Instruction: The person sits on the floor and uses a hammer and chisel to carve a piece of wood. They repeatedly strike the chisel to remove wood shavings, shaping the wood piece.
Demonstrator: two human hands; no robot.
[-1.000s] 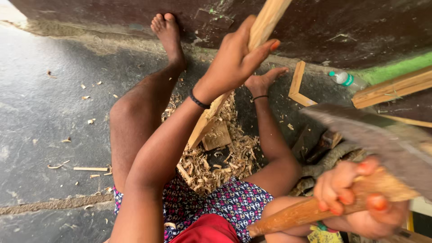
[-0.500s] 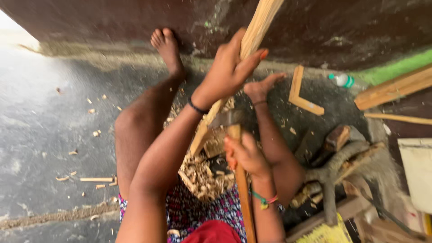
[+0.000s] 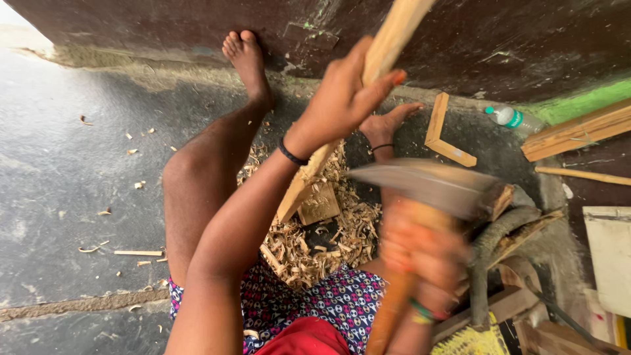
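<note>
Between the outstretched legs, left hand (image 3: 342, 98) fingers wrapped tight round the wooden stick (image 3: 368, 85) slanting toward 1 o'clock, right hand (image 3: 420, 253), blurred, fisted on the hatchet (image 3: 427, 184) at 4 o'clock; strikes best landed low by the shavings pile (image 3: 309, 243), clear of gripping fingers.
</note>
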